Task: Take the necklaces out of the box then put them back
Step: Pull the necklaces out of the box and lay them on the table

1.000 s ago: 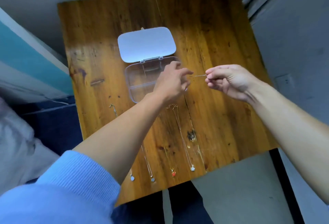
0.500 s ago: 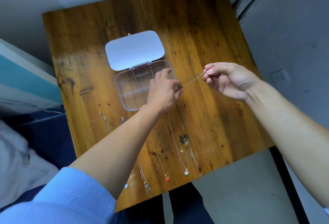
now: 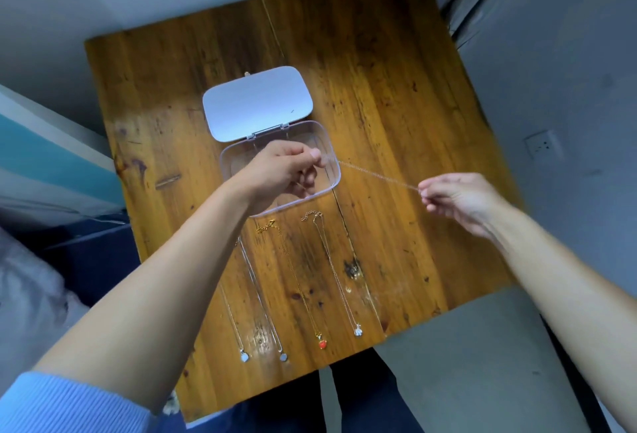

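Observation:
A clear plastic box (image 3: 329,143) lies open on the wooden table (image 3: 396,95), its white lid (image 3: 256,103) folded back. My left hand (image 3: 281,172) hovers over the box and pinches one end of a thin chain necklace (image 3: 375,175). My right hand (image 3: 458,200) pinches the other end to the right of the box, so the chain stretches taut between both hands. Several necklaces lie stretched out in front of the box: one with a red pendant (image 3: 322,344), one with a silver pendant (image 3: 358,331), and two with pale round pendants (image 3: 263,357).
The table's near edge (image 3: 275,384) lies just below the pendants. Grey walls surround the table at the back and right, with a wall socket (image 3: 544,145) on the right. Dark trousers (image 3: 365,398) show below the table.
My right hand has pulled away to the right and down, drawing the chain out much longer between both hands. My left hand stays over the box. The camera view has shifted.

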Demonstrator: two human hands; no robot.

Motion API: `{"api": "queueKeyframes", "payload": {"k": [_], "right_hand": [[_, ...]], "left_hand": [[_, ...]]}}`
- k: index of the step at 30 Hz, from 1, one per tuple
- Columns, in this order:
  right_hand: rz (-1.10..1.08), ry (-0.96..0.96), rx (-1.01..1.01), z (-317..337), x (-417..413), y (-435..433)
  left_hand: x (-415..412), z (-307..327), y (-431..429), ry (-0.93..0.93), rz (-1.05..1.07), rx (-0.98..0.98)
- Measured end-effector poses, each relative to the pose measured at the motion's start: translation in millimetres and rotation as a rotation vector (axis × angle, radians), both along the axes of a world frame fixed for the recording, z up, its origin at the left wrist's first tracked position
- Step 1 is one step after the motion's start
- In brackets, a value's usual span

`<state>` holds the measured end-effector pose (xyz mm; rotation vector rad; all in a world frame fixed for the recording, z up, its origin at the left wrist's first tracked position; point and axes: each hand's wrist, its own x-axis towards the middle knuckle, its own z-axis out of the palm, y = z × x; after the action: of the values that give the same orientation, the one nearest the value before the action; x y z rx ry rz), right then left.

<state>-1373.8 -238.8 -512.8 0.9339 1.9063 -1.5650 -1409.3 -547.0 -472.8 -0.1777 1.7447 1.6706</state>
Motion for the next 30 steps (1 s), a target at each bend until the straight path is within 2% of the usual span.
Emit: {"api": "queueKeyframes", "payload": {"k": [3,5,9,11,19,30], "right_hand": [[0.038,-0.041,0.149,-19.7,34.5,-0.3],[0.051,-0.062,0.198,-28.6,58.1,-1.7],[0.110,-0.103,0.222,-34.9,95.6,-4.0],[0.172,-0.118,0.208,-33.1,109.4,-9.1],[0.367,-0.137,0.153,-28.4,150.7,-50.2],[0.716,0.003,0.562,-31.4,159.4,-61.1]], "left_hand": [[17.3,-12.7,12.8,-0.066,-0.102,-0.070],[28.3,-24.9,24.8,-0.043,-0.206,-0.203],[35.0,-48.7,43.7,0.322,-0.351,-0.656],[33.6,-54.7,51.4,0.452,-0.344,-0.748],[23.9,-71.9,78.4,0.604,-0.394,-0.896],[30.6,-82.1,73.0,0.737,-0.405,-0.917]]}}
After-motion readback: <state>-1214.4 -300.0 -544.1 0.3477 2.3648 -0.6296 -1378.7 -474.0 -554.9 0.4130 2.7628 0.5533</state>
